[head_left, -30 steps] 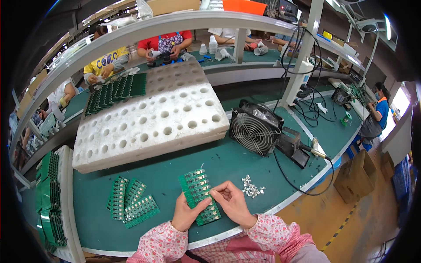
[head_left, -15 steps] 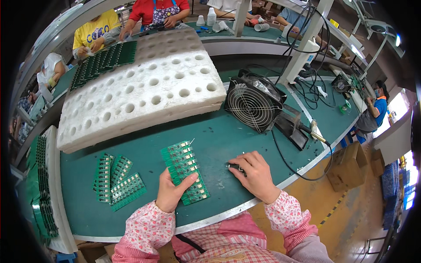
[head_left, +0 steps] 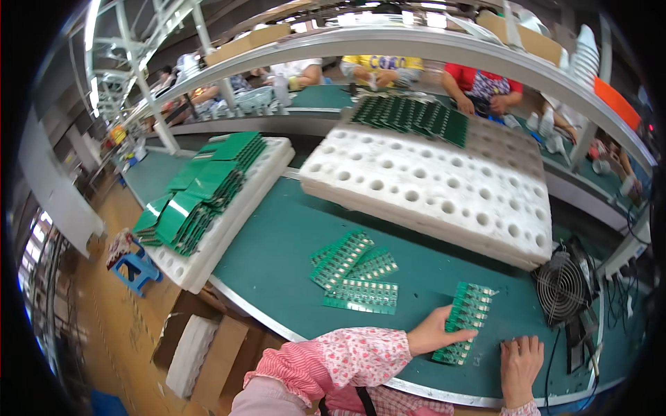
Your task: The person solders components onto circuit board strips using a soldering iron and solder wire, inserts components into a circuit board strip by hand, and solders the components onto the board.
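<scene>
My left hand (head_left: 438,334) pinches green circuit board (head_left: 472,308) near front edge of worktop (head_left: 270,260); right hand (head_left: 520,362) loosely curled, contents unclear. Foam block (head_left: 420,186) hems back edge, fan (head_left: 560,286) beside it.

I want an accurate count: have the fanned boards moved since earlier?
No: the fanned boards keep their place before the larger foam block; the view swung.

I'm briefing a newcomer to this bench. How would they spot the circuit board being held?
Find the larger white foam block, dotted with holes. On the near side of its right half, the left hand holds a green circuit board. Unlike the fanned boards lying to its left, this one is in a hand.
</scene>
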